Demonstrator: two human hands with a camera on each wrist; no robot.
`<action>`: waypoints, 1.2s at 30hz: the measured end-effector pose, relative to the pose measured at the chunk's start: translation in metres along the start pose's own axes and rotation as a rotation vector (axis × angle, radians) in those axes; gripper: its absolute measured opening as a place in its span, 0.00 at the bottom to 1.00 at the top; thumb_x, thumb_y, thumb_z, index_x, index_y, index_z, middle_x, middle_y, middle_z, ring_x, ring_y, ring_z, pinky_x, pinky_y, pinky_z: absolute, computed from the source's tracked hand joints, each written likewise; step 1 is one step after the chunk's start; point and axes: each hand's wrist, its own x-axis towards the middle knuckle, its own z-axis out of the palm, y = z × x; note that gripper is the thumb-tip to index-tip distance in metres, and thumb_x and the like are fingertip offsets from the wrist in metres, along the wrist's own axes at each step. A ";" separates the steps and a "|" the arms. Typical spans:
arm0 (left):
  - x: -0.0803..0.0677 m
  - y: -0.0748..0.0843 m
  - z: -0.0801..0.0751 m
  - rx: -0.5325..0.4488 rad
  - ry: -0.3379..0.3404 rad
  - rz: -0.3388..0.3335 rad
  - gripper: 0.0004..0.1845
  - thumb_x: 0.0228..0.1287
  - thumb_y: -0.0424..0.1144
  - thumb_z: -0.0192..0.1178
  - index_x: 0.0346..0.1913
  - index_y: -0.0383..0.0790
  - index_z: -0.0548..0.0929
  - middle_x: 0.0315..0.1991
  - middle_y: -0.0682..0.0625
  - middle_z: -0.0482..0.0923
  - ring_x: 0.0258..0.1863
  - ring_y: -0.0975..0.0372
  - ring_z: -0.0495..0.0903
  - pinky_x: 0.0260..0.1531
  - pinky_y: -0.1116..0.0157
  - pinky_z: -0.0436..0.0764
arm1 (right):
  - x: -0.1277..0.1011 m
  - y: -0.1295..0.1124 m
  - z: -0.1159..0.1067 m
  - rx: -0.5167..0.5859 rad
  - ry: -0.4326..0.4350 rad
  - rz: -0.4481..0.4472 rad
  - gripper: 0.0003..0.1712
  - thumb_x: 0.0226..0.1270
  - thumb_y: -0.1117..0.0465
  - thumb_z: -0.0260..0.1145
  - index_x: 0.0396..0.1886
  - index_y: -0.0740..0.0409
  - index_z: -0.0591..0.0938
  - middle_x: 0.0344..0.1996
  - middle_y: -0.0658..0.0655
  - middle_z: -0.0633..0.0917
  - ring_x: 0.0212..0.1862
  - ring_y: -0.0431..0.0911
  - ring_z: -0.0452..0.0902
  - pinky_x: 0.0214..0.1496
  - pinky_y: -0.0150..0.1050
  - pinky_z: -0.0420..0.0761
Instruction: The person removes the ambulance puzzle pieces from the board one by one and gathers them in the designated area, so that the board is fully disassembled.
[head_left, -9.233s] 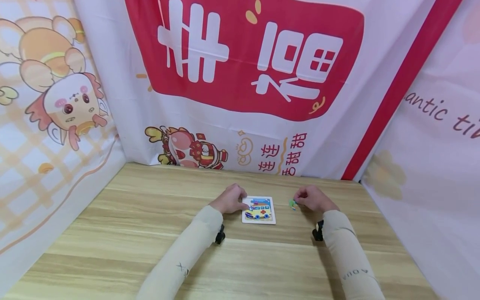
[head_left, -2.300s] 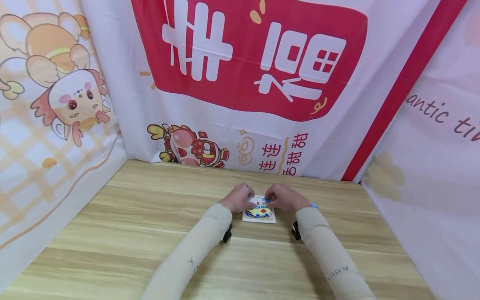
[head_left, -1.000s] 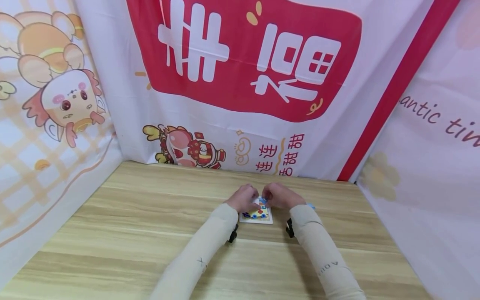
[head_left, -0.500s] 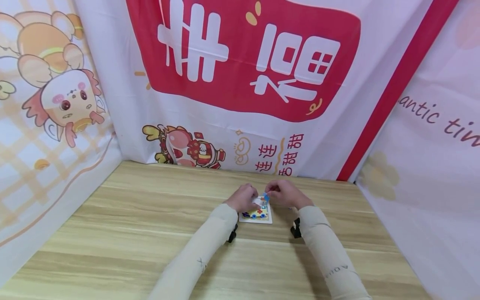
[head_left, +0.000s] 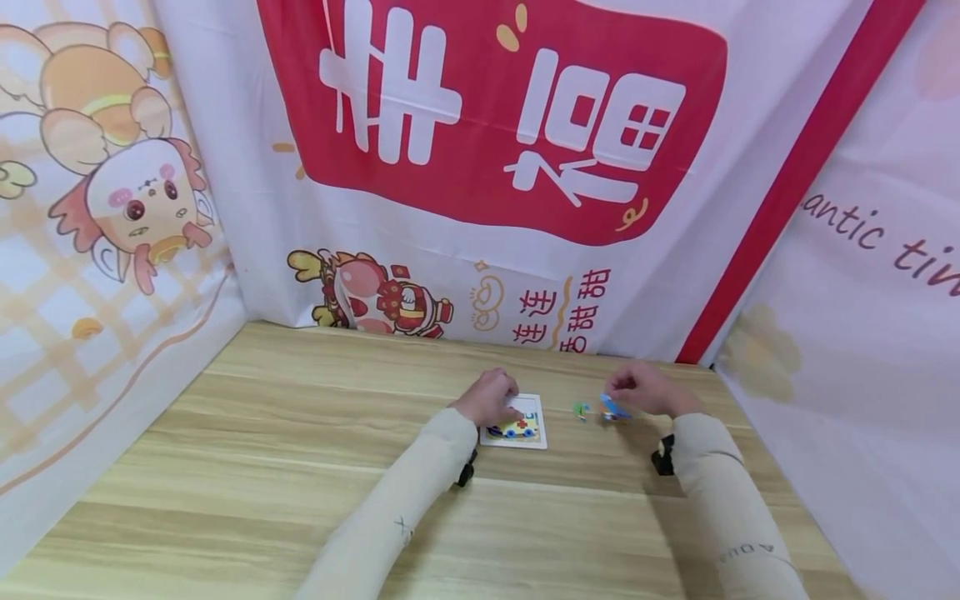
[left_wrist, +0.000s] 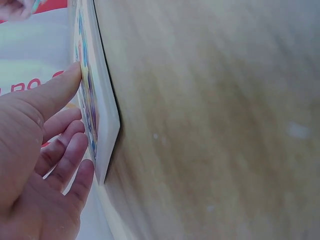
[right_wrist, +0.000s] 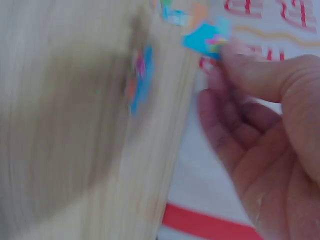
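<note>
While right fingers (right_wrist: 216, 117) pinch a blue piece (right_wrist: 201, 41), left fingers (left_wrist: 69, 161) spread, cloth (head_left: 862, 333) reading “antic”

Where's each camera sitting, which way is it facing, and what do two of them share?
Head: on the head, facing forward and down at the wooden table; sleeves, left hand and right hand show.
Left wrist: worn there, facing the ambulance puzzle nearly edge-on; the left hand and part of the right hand show.
Right wrist: worn there, facing a mostly blue jigsaw piece; the right hand shows.
Shared: head and left wrist both show the ambulance puzzle.
</note>
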 end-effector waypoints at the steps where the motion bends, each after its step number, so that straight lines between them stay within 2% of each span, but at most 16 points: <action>1: 0.000 0.000 0.000 -0.003 -0.001 -0.002 0.25 0.55 0.45 0.71 0.54 0.37 0.81 0.49 0.46 0.79 0.49 0.58 0.76 0.55 0.62 0.77 | -0.006 0.004 -0.005 -0.005 -0.029 0.028 0.04 0.66 0.65 0.63 0.32 0.59 0.83 0.27 0.54 0.83 0.30 0.39 0.72 0.35 0.32 0.73; 3: 0.001 0.000 0.001 -0.005 -0.006 -0.007 0.25 0.55 0.45 0.71 0.54 0.37 0.81 0.49 0.47 0.79 0.49 0.58 0.76 0.55 0.62 0.77 | -0.016 0.012 -0.013 -0.018 -0.064 0.065 0.04 0.65 0.67 0.63 0.31 0.62 0.83 0.26 0.56 0.82 0.29 0.40 0.70 0.33 0.33 0.72; 7: 0.002 -0.001 0.001 -0.008 -0.006 -0.019 0.26 0.55 0.46 0.71 0.55 0.37 0.81 0.50 0.47 0.78 0.49 0.58 0.76 0.55 0.62 0.77 | -0.028 0.024 -0.024 -0.049 -0.067 0.114 0.04 0.64 0.68 0.62 0.30 0.64 0.82 0.25 0.57 0.81 0.29 0.41 0.68 0.32 0.34 0.70; 12: 0.005 -0.004 0.003 -0.002 0.004 -0.015 0.26 0.54 0.46 0.72 0.54 0.38 0.81 0.49 0.48 0.79 0.49 0.59 0.76 0.55 0.63 0.77 | -0.034 0.039 -0.019 -0.124 -0.041 0.187 0.06 0.64 0.67 0.62 0.28 0.58 0.84 0.24 0.51 0.82 0.30 0.42 0.70 0.34 0.35 0.71; 18: 0.006 -0.005 0.005 -0.001 -0.003 -0.008 0.26 0.55 0.47 0.71 0.55 0.38 0.81 0.50 0.48 0.79 0.50 0.59 0.76 0.56 0.63 0.77 | -0.036 0.053 -0.004 -0.140 0.030 0.146 0.06 0.63 0.67 0.64 0.28 0.59 0.85 0.24 0.52 0.84 0.30 0.40 0.72 0.34 0.34 0.73; 25: 0.004 -0.005 0.006 0.001 0.025 0.017 0.25 0.54 0.46 0.72 0.52 0.37 0.82 0.48 0.48 0.79 0.48 0.59 0.76 0.54 0.63 0.77 | -0.035 0.060 0.005 -0.172 0.101 0.116 0.06 0.64 0.69 0.63 0.28 0.60 0.85 0.26 0.52 0.85 0.33 0.41 0.74 0.37 0.37 0.76; 36: 0.002 -0.004 0.003 -0.028 -0.002 -0.017 0.26 0.55 0.47 0.71 0.54 0.38 0.81 0.50 0.49 0.78 0.50 0.59 0.75 0.56 0.63 0.76 | -0.034 0.066 0.012 -0.181 0.099 0.178 0.06 0.66 0.66 0.64 0.30 0.58 0.85 0.27 0.51 0.84 0.34 0.42 0.74 0.40 0.40 0.76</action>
